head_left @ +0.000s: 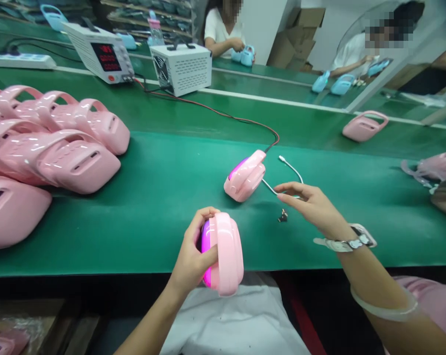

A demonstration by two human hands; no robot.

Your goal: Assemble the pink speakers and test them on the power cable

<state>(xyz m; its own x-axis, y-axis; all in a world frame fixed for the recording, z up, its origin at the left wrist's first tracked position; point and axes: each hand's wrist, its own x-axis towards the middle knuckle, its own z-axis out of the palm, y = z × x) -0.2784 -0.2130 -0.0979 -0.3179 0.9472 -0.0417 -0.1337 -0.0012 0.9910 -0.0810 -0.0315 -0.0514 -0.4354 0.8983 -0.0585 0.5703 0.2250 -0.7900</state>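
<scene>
The left hand (193, 256) is clenched around a pink lamp (224, 254), holding it on edge at the near rim of the green counter (163, 197), just above the person's lap; its magenta face glows between the fingers and the pink shell. The right hand (311, 204) is released, fingers spread and slightly curled, hovering low over the counter with its fingertips touching or just short of a white cable (291, 170) that curves from there toward a second lamp (245, 176). That second lamp lies tilted on the counter, also lit magenta, with a red-and-black lead (223, 114) running from its far end back to a white power supply (102, 54) and a grey box (182, 66). A small dark plug (282, 215) lies loose on the counter just beside the right hand. Judging by this, the step in hand looks like a light test: one unit lit on the lead, another lit in the hand, and the free hand going for the cable. The next move seems to call for a fine pinch on the thin cable near its end, keeping the held lamp steady and its port turned toward the right hand. To the left lies a heap of pink shells (60, 143); across the counter other people handle blue lamps (247, 55).
</scene>
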